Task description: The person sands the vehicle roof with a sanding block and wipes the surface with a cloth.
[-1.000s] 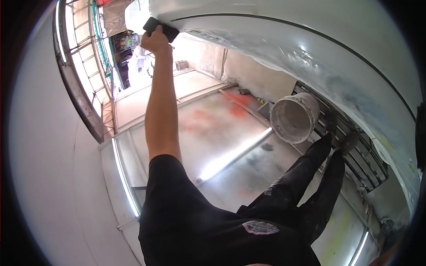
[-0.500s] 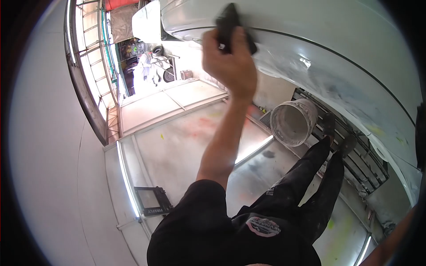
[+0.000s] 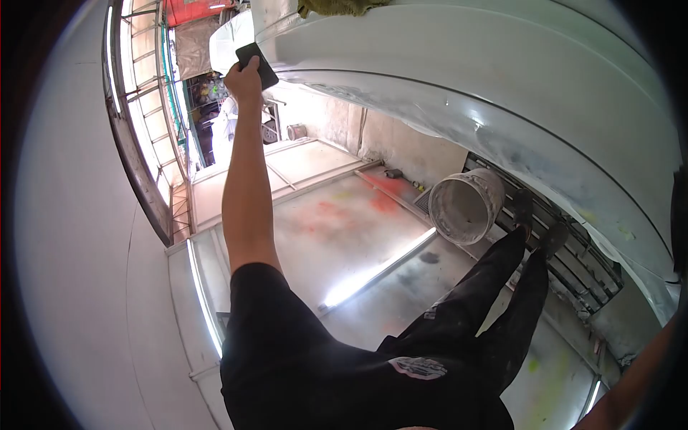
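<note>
My left hand (image 3: 244, 77) is stretched far out to the upper left, its fingers closed around a black sanding block (image 3: 256, 66). The flat, rectangular block is at the left end of the pale car body panel (image 3: 401, 54); whether it touches the surface I cannot tell. A dark groove runs along the panel, with dull grey patches and wet-looking shine below it. On top of the panel lies an olive-brown cloth (image 3: 342, 6). Only my right forearm (image 3: 638, 369) shows at the bottom right; the right hand is out of view.
A dusty bucket (image 3: 466, 208) stands near my feet, beside a dark slatted metal rack (image 3: 573, 269). White sheets with red and yellow paint marks and lit tube lights (image 3: 380, 269) are below. A barred window frame (image 3: 147, 93) is at the left, with clutter beyond.
My left hand has moved left along the panel with the sanding block, from the upper middle to the panel's left end. The view has shifted, bringing the cloth into sight.
</note>
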{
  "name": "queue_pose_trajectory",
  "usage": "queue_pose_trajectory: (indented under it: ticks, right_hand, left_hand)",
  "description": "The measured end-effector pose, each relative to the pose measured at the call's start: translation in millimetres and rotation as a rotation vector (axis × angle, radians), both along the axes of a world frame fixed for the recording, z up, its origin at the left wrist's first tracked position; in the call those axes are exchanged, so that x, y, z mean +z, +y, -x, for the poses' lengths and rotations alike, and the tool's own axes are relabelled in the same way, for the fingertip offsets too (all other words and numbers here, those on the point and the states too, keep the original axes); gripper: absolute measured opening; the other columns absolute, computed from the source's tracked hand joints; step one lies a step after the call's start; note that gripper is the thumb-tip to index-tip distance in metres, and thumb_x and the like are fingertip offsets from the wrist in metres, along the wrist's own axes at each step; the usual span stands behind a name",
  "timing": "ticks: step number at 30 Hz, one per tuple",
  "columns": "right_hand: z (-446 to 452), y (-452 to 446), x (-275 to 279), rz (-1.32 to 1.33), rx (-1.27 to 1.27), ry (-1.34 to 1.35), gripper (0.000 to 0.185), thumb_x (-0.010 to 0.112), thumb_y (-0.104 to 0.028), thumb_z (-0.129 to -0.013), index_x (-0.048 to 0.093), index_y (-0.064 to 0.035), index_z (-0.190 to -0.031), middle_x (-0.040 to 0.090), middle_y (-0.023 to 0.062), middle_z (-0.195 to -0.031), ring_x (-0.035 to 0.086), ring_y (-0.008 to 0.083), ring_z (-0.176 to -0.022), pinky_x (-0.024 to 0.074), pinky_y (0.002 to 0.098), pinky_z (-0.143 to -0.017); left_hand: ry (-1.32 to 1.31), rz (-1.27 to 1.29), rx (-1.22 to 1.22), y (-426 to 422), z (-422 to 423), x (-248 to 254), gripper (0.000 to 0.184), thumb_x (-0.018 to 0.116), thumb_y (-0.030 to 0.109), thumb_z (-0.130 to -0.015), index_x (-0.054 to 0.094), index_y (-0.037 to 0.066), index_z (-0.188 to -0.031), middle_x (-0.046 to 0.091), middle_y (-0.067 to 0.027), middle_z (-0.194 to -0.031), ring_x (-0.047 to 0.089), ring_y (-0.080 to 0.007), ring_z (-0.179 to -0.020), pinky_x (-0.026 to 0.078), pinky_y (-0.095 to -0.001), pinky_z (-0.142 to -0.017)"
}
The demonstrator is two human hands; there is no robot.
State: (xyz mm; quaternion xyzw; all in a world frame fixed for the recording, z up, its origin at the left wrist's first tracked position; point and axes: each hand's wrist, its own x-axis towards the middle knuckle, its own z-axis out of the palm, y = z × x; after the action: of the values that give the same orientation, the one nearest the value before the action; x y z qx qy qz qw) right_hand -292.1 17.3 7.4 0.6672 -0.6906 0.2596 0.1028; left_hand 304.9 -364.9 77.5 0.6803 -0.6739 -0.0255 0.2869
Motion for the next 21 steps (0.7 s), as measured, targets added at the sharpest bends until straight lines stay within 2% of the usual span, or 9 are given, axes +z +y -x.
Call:
queue_pose_trajectory:
  ticks: [2,3,4,9,12,15,19,20,21]
  right_hand:
    - [0,-1,1,-0.012,-0.012,-0.003,0.045,0.071,-0.041,-0.097,0.075,-0.0103,-0.13,0.064,0.0255,-0.138,0.063,0.0417,-0.128,0.0561,0.0546,-0.102]
    - [0,-1,2,-0.016,-0.017,-0.007,0.045,0.072,-0.041,-0.097,0.075,-0.0103,-0.13,0.064,0.0259,-0.138,0.063,0.042,-0.128,0.0562,0.0548,-0.102]
    - [-1,-3,2,-0.025,-0.021,-0.01,0.045,0.072,-0.041,-0.096,0.075,-0.0103,-0.13,0.064,0.0262,-0.138,0.063,0.0422,-0.128,0.0562,0.055,-0.101]
    - [-1,-12,-6,-0.103,-0.145,-0.066,0.045,0.073,-0.04,-0.095,0.075,-0.0103,-0.129,0.064,0.0279,-0.137,0.062,0.0436,-0.128,0.0566,0.0559,-0.1]
    - [17,-23,-38,0.264,0.211,0.046,0.044,0.073,-0.038,-0.095,0.075,-0.0098,-0.129,0.063,0.0277,-0.139,0.061,0.0431,-0.129,0.0549,0.0552,-0.101]
    - [11,-10,-21,0.145,0.184,-0.028,0.044,0.073,-0.038,-0.095,0.075,-0.0104,-0.129,0.062,0.0271,-0.141,0.058,0.0425,-0.132,0.0526,0.0552,-0.104]
    - [-2,-6,-10,0.081,0.111,-0.039,0.047,0.072,-0.044,-0.096,0.075,-0.0143,-0.132,0.061,0.0258,-0.144,0.057,0.0441,-0.132,0.0494,0.0605,-0.106]
    - [-5,-3,-9,0.04,0.075,0.005,0.045,0.067,-0.037,-0.1,0.069,-0.0144,-0.139,0.059,0.0212,-0.148,0.054,0.0389,-0.138,0.0468,0.0543,-0.112]
    - [-7,0,-8,0.001,0.038,0.056,0.044,0.063,-0.029,-0.105,0.063,-0.0146,-0.146,0.057,0.0165,-0.152,0.052,0.0338,-0.143,0.0441,0.0481,-0.117]
  left_hand:
    - [-0.302,0.025,-0.02,-43,-17,-16,0.037,0.081,0.026,-0.081,0.078,-0.008,-0.093,0.076,-0.0192,-0.081,0.071,-0.0271,-0.071,0.057,-0.0416,-0.073]
    - [-0.225,0.04,-0.073,-40,-3,-19,0.042,0.08,0.031,-0.076,0.077,-0.009,-0.089,0.076,-0.0227,-0.08,0.073,-0.0325,-0.074,0.057,-0.0452,-0.076]
    - [-0.26,0.039,-0.099,-12,35,-13,0.038,0.08,0.026,-0.079,0.077,-0.009,-0.093,0.076,-0.0239,-0.083,0.075,-0.0344,-0.078,0.057,-0.0457,-0.077]
    - [-0.239,0.079,-0.255,83,126,-12,0.024,0.074,0.012,-0.087,0.075,-0.009,-0.096,0.074,-0.0228,-0.078,0.068,-0.0336,-0.069,0.053,-0.045,-0.074]
    - [-0.202,0.081,-0.303,142,176,-17,0.018,0.072,0.01,-0.09,0.071,-0.007,-0.094,0.071,-0.0203,-0.078,0.066,-0.0333,-0.072,0.05,-0.0459,-0.073]
    - [0.006,0.042,-0.376,191,211,-27,0.014,0.072,0.008,-0.089,0.067,-0.005,-0.091,0.066,-0.0217,-0.078,0.063,-0.0392,-0.07,0.049,-0.0486,-0.071]
    - [0.052,0.037,-0.507,234,248,-26,0.01,0.071,0.004,-0.09,0.066,-0.002,-0.097,0.065,-0.019,-0.09,0.063,-0.0422,-0.085,0.048,-0.0503,-0.077]
    - [0.096,0.041,-0.546,241,252,-24,0.01,0.071,0.003,-0.09,0.066,-0.001,-0.097,0.064,-0.0188,-0.091,0.063,-0.0425,-0.088,0.048,-0.0509,-0.079]
    - [0.062,0.052,-0.575,244,253,-22,0.016,0.073,0.004,-0.09,0.068,-0.002,-0.104,0.068,-0.0174,-0.092,0.067,-0.0338,-0.083,0.051,-0.0459,-0.077]
